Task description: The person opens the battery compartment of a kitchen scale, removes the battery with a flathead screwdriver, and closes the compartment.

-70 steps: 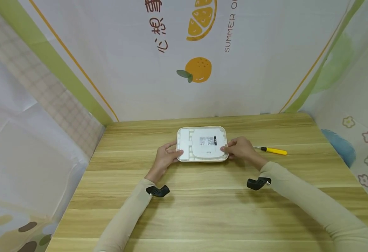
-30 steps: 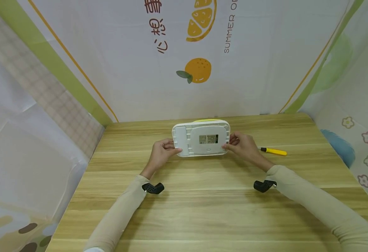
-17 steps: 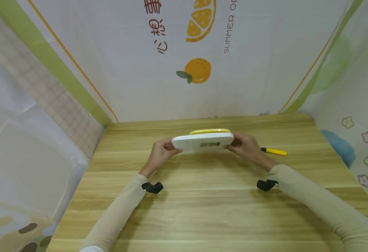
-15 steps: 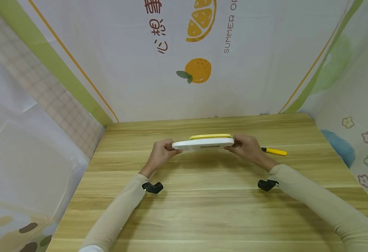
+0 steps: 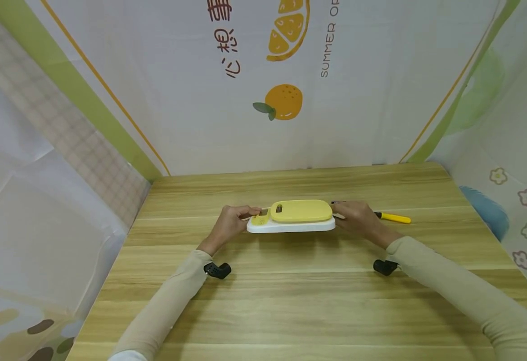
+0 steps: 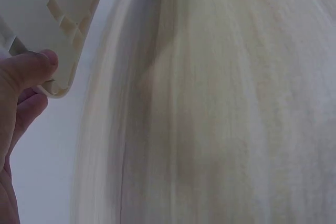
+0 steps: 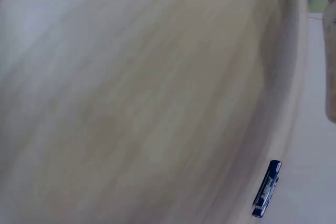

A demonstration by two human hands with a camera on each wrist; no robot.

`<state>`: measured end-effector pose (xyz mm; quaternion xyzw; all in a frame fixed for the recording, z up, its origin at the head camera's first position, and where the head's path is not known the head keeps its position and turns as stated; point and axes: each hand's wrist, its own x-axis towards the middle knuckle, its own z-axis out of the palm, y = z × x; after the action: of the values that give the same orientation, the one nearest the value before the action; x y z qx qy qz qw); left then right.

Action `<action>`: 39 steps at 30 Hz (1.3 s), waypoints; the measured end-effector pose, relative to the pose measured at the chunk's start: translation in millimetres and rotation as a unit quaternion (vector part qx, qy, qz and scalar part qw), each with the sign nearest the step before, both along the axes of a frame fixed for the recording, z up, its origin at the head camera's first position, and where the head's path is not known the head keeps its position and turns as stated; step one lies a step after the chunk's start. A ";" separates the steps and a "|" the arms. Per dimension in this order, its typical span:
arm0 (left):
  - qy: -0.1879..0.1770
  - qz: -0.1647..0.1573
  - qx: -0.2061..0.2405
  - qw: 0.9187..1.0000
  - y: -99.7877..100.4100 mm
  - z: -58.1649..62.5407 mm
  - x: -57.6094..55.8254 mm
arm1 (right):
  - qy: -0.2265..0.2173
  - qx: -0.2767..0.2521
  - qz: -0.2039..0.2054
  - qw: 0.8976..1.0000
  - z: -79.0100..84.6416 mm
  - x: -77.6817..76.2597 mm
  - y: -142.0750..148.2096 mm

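Observation:
A kitchen scale [image 5: 290,226], white with a yellow weighing platform [image 5: 301,211], is held above the table, its top facing up and towards the camera. My left hand [image 5: 230,223] grips its left end beside the small display panel [image 5: 260,217]. In the left wrist view, the left thumb [image 6: 37,67] presses the ribbed underside of the scale [image 6: 63,30], with fingers on the other side. My right hand [image 5: 355,219] grips the right end, its fingertips partly hidden behind the platform. Only a sliver of the scale [image 7: 330,66] shows in the right wrist view.
A screwdriver with a yellow handle [image 5: 395,217] lies on the wooden table [image 5: 290,301], right of the right hand. Behind that hand lies a small dark battery-like object [image 7: 266,188]. A printed cloth [image 5: 344,125] hangs along the table's back edge.
The scale has been lifted and turned over: its white underside with the label faced the camera before, and now the yellow platform shows. Both hands have kept their hold at the ends.

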<state>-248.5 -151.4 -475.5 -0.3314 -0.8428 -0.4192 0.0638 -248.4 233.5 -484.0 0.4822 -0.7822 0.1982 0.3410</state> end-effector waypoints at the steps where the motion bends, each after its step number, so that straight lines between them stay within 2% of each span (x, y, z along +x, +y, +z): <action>1: 0.018 -0.003 -0.020 1.000 -0.6 -0.4 -0.5 | 0.016 0.004 0.002 1.000 -0.2 -0.3 0.0; 4: 0.092 -0.015 -0.086 0.992 -1.8 -0.9 -1.7 | 0.056 0.015 0.013 0.998 -0.4 -1.6 0.5; 6: 0.142 -0.024 -0.125 0.982 -2.7 -1.2 -2.1 | 0.080 0.023 0.024 0.996 -0.7 -2.9 1.3; 9: 0.190 -0.038 -0.161 0.968 -4.2 -1.6 -1.3 | 0.117 0.034 0.041 0.992 -1.3 -5.6 1.9; 13: 0.220 -0.054 -0.181 0.957 -5.1 -3.2 -0.5 | 0.162 0.035 0.060 0.984 -4.8 -9.7 3.2; 17: 0.241 -0.076 -0.190 0.949 -5.5 -3.0 -0.3 | 0.190 0.030 0.072 0.979 -8.0 -13.2 5.0; 20: 0.259 -0.087 -0.206 0.940 -6.7 -3.3 -1.0 | 0.209 0.037 0.071 0.975 -9.3 -15.1 6.4; 28: 0.334 -0.091 -0.274 0.897 -11.0 -4.4 -3.6 | 0.275 0.091 0.045 0.956 -8.8 -17.4 9.9; 31: 0.351 -0.092 -0.290 0.885 -12.5 -5.3 -4.8 | 0.286 0.107 0.038 0.951 -10.0 -18.7 11.4; 34: 0.363 -0.092 -0.305 0.876 -13.0 -5.7 -6.1 | 0.282 0.117 0.038 0.951 -11.6 -20.1 12.4; 39: 0.368 -0.094 -0.325 0.866 -11.9 -5.5 -7.5 | 0.273 0.134 0.036 0.952 -14.6 -22.7 12.2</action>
<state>-255.9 -163.3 -481.0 -0.5408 -0.8119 0.0268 0.2180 -271.1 245.6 -498.6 0.5873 -0.6606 -0.0358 0.4663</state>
